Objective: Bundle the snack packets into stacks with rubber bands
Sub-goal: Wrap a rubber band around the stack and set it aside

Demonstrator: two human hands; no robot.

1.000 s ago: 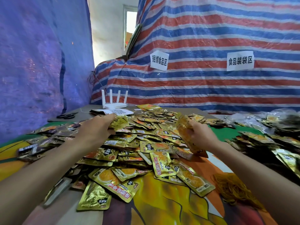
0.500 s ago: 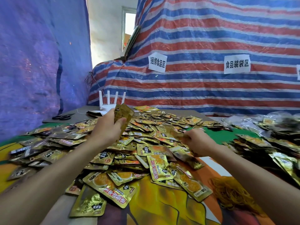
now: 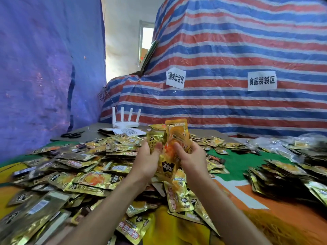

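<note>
The left hand (image 3: pixel 146 161) pinches a shiny gold foil snack packet (image 3: pixel 156 139) upright. The right hand (image 3: pixel 192 159), fingers curled, grips a small stack of orange-and-gold packets (image 3: pixel 177 133) touching it. Below both hands, loose gold packets (image 3: pixel 92 179) are heaped on the colourful tabletop (image 3: pixel 235 161). The tan rubber bands (image 3: pixel 283 228) at lower right are blurred and cut off by the frame edge.

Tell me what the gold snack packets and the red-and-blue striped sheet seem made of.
Gold snack packets: likely metallised plastic film, glossy; sharp glints, creases. Red-and-blue striped sheet: probably woven plastic tarpaulin, faint sheen; wrinkles, weave texture.
</note>
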